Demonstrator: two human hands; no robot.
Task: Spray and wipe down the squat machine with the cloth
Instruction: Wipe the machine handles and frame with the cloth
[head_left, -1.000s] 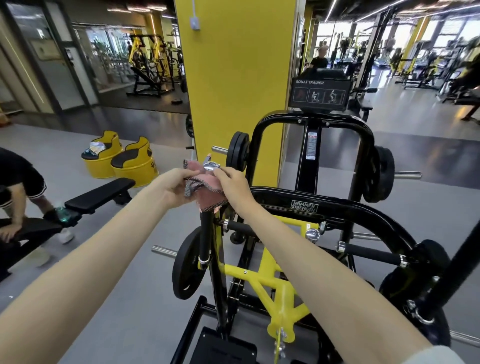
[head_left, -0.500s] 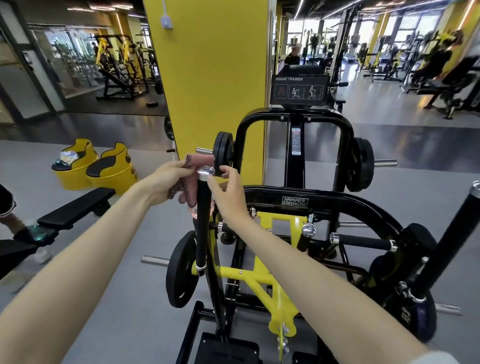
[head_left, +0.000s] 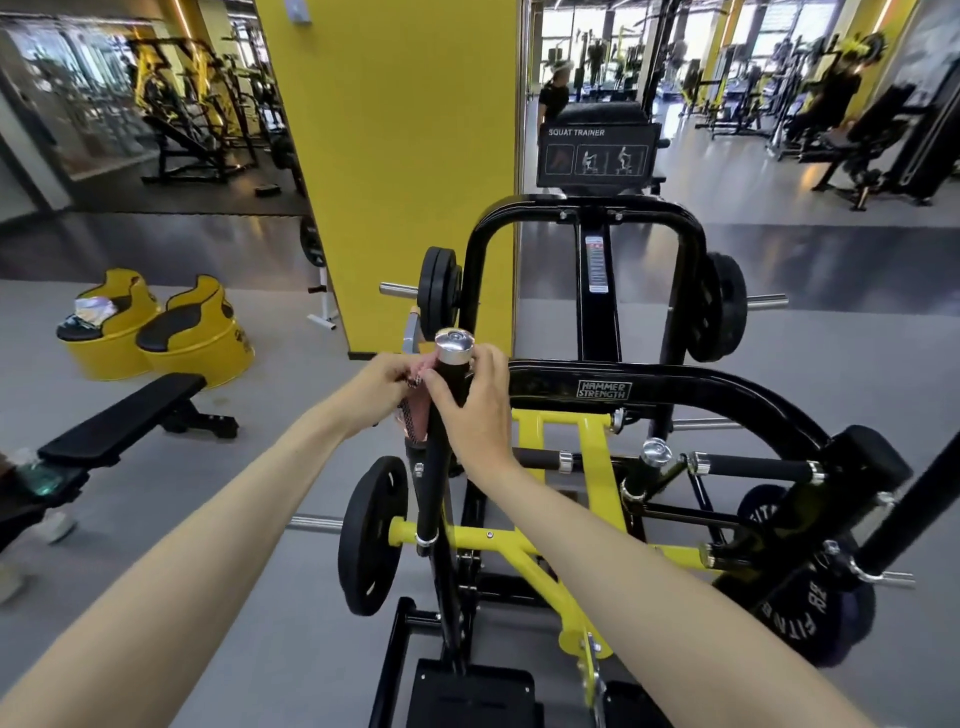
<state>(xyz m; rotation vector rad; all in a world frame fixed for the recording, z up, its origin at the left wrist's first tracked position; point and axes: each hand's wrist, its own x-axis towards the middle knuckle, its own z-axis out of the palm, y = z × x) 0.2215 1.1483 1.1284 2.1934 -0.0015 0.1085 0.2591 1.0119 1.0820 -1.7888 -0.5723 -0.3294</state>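
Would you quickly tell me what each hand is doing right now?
Left hand: pinching the cloth.
Right hand: gripping the handle.

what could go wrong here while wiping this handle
1. The cloth is bunched in the left hand beside the handle, so the wipe may miss the side under the right hand.
2. A weight plate is loaded just below; leaning hard on the handle might shift the lever.
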